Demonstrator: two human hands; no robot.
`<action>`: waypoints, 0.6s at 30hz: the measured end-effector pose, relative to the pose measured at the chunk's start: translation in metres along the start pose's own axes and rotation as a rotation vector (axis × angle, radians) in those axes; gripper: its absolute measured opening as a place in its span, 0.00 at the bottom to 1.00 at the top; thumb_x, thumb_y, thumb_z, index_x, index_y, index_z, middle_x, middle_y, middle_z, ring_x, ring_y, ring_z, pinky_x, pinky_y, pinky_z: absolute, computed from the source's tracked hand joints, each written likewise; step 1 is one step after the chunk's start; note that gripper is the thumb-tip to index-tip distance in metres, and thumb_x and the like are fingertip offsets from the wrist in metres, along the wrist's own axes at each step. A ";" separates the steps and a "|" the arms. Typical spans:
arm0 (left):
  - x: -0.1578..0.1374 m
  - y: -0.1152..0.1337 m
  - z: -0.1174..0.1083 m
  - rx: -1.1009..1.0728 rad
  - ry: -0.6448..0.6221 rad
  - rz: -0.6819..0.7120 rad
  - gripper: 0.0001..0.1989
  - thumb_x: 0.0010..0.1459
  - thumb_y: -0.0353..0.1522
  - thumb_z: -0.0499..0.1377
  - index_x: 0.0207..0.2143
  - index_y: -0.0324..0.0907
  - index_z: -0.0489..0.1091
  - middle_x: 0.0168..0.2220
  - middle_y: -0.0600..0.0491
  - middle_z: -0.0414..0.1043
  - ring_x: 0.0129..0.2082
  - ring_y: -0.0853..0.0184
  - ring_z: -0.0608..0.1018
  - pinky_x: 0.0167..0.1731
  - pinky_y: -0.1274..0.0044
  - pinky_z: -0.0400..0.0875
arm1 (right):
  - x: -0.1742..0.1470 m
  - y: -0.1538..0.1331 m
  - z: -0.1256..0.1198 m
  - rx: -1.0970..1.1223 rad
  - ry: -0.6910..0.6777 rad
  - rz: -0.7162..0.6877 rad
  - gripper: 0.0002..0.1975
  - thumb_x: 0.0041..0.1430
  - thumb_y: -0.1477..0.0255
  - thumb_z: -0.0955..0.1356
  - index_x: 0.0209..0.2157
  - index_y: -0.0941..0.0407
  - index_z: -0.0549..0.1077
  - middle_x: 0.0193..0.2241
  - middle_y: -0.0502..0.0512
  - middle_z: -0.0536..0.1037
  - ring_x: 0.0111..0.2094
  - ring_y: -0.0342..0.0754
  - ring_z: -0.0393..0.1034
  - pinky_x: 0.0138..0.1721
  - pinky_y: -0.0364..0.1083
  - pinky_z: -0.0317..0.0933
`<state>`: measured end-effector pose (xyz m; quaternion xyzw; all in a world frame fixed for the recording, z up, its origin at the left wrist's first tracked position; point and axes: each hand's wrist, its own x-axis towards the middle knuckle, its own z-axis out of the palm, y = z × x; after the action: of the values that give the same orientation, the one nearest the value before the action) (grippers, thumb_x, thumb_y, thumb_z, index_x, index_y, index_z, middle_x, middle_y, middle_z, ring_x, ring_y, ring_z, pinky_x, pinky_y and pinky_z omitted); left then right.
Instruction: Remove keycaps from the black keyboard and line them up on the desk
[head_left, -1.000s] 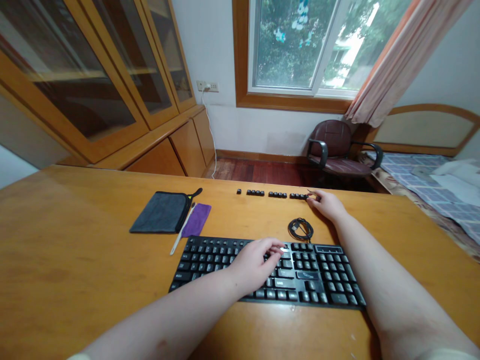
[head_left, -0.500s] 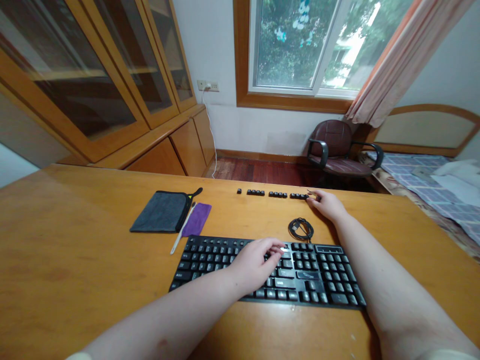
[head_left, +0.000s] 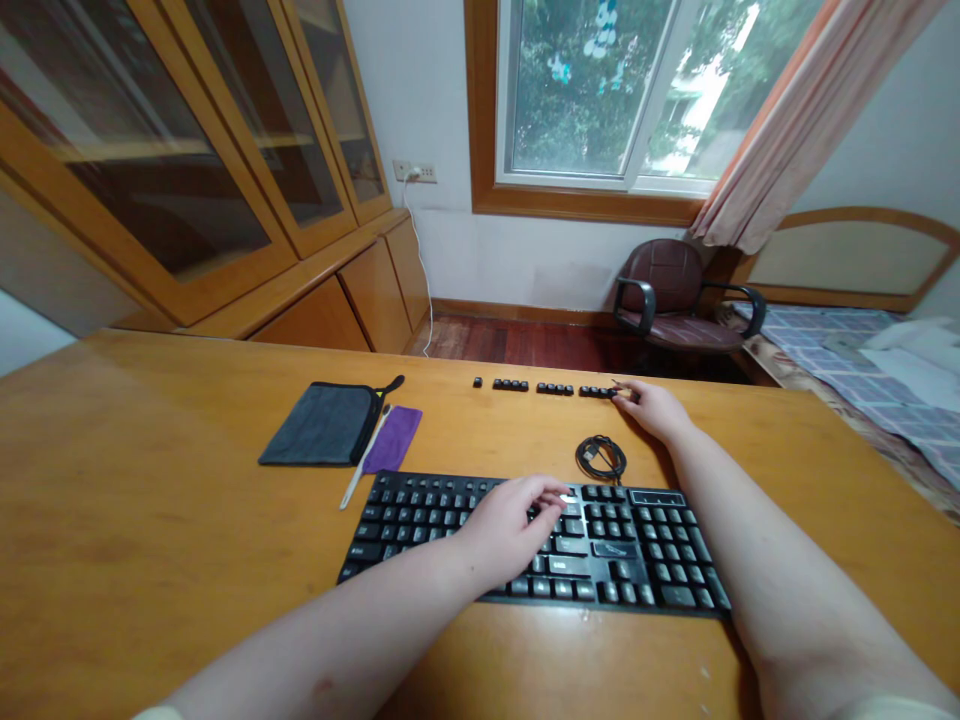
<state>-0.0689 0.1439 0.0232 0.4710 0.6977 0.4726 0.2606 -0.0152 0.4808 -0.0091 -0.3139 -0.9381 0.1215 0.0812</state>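
Observation:
A black keyboard point(head_left: 615, 550) lies across the desk in front of me. My left hand point(head_left: 517, 525) rests over its middle-right keys, fingers loosely bent and a gap between thumb and fingertips. Beyond the keyboard, along the far edge of the desk, sit small groups of black keycaps point(head_left: 555, 389). At the right end of that row my right hand point(head_left: 651, 407) has its thumb and fingers pinched round the last keycap point(head_left: 614, 394), which is partly hidden. A thin dark bit sticks up at those fingertips, too small to name.
A coiled black USB cable point(head_left: 601, 457) lies behind the keyboard. To the left are a grey cloth point(head_left: 319, 425), a purple cloth point(head_left: 393, 438) and a white-handled brush point(head_left: 356, 475) on the wooden desk point(head_left: 165, 520). An office chair point(head_left: 667, 300) stands past the far edge.
Almost nothing differs. Both hands hold nearly the same places, and the whole view has shifted very slightly.

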 end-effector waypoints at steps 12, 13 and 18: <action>0.000 0.002 0.000 -0.004 0.012 -0.004 0.12 0.58 0.33 0.52 0.43 0.42 0.69 0.39 0.52 0.75 0.40 0.67 0.75 0.44 0.74 0.69 | 0.001 0.002 0.002 -0.003 0.015 -0.015 0.21 0.54 0.58 0.64 0.48 0.52 0.71 0.35 0.56 0.79 0.35 0.51 0.71 0.31 0.44 0.60; 0.000 0.002 0.000 -0.003 0.012 -0.005 0.12 0.58 0.33 0.52 0.43 0.42 0.69 0.39 0.51 0.75 0.40 0.67 0.75 0.44 0.74 0.69 | 0.001 0.002 0.002 -0.008 0.015 -0.015 0.21 0.54 0.58 0.64 0.48 0.52 0.72 0.35 0.56 0.79 0.35 0.51 0.71 0.31 0.43 0.60; 0.000 0.003 -0.001 0.006 0.011 -0.011 0.12 0.58 0.32 0.52 0.43 0.42 0.69 0.39 0.51 0.75 0.40 0.67 0.75 0.44 0.74 0.69 | 0.001 0.003 0.002 -0.013 0.018 -0.009 0.22 0.54 0.58 0.64 0.48 0.53 0.72 0.35 0.57 0.79 0.35 0.51 0.71 0.30 0.43 0.59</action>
<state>-0.0682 0.1440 0.0266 0.4654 0.7032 0.4715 0.2581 -0.0147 0.4831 -0.0121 -0.3114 -0.9395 0.1122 0.0881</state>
